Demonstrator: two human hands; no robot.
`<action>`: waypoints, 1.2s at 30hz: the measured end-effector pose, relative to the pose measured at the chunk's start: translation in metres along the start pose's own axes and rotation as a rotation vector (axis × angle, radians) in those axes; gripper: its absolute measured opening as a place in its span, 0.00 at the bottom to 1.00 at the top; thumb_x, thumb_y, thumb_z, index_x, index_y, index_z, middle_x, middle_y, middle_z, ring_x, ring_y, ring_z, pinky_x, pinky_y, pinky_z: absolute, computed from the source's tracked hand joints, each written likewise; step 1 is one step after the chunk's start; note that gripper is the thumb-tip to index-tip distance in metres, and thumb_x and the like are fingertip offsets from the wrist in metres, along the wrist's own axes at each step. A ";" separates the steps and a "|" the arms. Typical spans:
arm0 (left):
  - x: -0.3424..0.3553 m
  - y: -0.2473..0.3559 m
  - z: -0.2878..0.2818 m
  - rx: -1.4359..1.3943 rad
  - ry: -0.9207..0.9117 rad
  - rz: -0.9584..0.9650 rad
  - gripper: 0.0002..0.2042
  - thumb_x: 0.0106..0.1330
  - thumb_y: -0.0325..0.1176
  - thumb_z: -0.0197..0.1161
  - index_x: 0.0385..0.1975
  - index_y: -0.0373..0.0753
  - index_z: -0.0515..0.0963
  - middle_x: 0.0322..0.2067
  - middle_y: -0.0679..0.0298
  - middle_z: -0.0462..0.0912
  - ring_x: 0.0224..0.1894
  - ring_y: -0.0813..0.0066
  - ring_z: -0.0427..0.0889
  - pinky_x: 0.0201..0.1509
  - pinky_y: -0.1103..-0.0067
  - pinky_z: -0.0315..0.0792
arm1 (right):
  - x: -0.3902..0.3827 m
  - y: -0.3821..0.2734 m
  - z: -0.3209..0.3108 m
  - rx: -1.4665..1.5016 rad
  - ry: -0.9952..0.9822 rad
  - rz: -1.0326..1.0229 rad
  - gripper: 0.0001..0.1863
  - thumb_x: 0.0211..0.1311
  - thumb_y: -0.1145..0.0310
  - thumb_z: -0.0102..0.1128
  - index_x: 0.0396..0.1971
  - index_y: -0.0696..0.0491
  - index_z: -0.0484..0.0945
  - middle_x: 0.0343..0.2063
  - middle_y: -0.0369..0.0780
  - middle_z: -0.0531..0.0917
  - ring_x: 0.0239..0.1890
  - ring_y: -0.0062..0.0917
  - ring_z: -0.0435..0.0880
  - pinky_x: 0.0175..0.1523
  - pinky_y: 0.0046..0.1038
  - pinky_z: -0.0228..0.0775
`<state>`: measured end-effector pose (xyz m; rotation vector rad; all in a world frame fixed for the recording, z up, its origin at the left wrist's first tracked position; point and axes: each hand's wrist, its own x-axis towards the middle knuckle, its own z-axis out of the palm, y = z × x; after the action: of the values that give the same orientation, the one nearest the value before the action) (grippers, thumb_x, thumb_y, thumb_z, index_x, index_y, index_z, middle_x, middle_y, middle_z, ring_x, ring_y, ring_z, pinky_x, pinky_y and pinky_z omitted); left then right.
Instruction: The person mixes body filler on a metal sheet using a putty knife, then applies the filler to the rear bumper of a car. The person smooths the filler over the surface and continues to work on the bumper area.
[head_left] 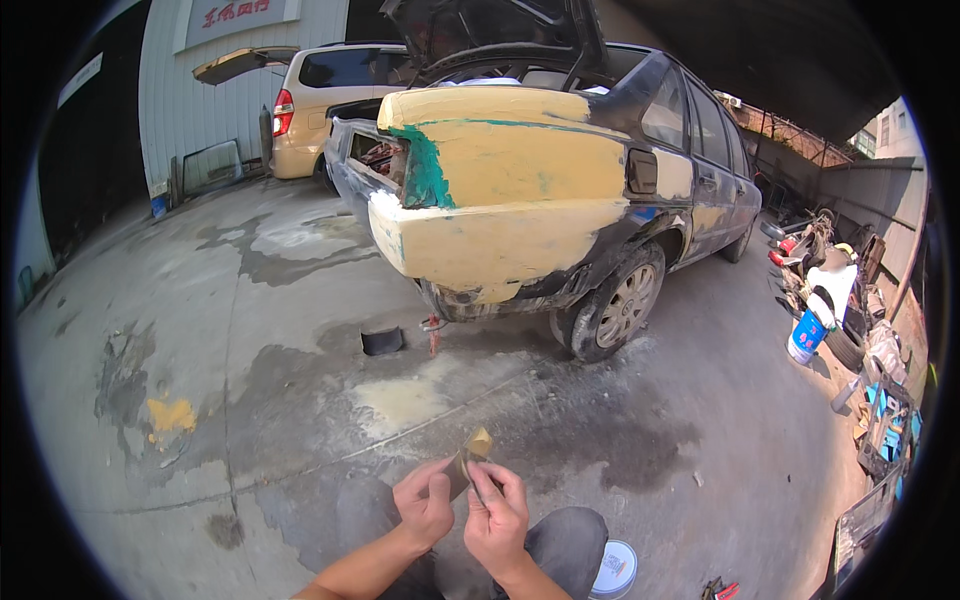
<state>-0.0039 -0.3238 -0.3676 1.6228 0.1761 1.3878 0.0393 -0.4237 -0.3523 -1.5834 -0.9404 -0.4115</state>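
Both hands meet in front of my bent knees, low in the middle of the head view. My left hand [425,503] pinches one side of a small folded sheet of sandpaper [479,442], dark on one face and tan on the other. On its other side, the fingers of my right hand [497,512] are closed on the same sheet. Beyond them stands a dark car [560,240], its rear corner coated in cream-yellow filler with a green patch by the tail-lamp opening. Its trunk lid is raised. The sheet is apart from the car.
Beside my right knee is a round, pale-lidded can [617,566], with a red-handled tool [721,589] nearby. A black curved piece [381,341] lies under the car's rear. Scrap and a blue bucket [806,336] line the right wall. A beige van [340,80] stands behind.
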 end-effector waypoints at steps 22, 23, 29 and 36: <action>0.007 -0.008 -0.023 -0.310 0.193 -0.453 0.16 0.68 0.41 0.56 0.35 0.31 0.79 0.29 0.69 0.79 0.31 0.83 0.73 0.37 0.85 0.66 | 0.032 0.004 -0.047 -0.028 -0.239 0.362 0.15 0.60 0.78 0.54 0.48 0.55 0.77 0.39 0.42 0.78 0.36 0.28 0.78 0.41 0.23 0.70; 0.006 -0.006 -0.019 -0.245 0.204 -0.384 0.17 0.68 0.42 0.56 0.36 0.30 0.79 0.30 0.68 0.79 0.32 0.83 0.73 0.37 0.85 0.67 | 0.031 0.001 -0.045 0.004 -0.151 0.222 0.16 0.59 0.79 0.54 0.48 0.55 0.77 0.39 0.43 0.78 0.37 0.29 0.78 0.42 0.24 0.70; 0.001 0.014 -0.010 -0.034 0.034 0.006 0.16 0.68 0.39 0.55 0.37 0.27 0.78 0.32 0.57 0.82 0.32 0.75 0.78 0.37 0.82 0.71 | 0.012 -0.021 -0.006 0.003 -0.024 -0.036 0.20 0.52 0.81 0.58 0.47 0.53 0.78 0.41 0.43 0.77 0.42 0.35 0.77 0.45 0.30 0.71; 0.014 0.004 -0.032 -0.034 0.072 0.033 0.17 0.69 0.39 0.54 0.37 0.27 0.78 0.33 0.55 0.81 0.32 0.72 0.79 0.37 0.80 0.71 | 0.006 -0.020 -0.011 0.403 -0.303 0.175 0.15 0.60 0.79 0.54 0.47 0.54 0.78 0.40 0.42 0.78 0.39 0.25 0.77 0.47 0.24 0.69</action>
<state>-0.0269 -0.2996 -0.3588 1.5546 0.1676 1.4680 0.0306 -0.4325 -0.3324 -1.3594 -1.0277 0.1411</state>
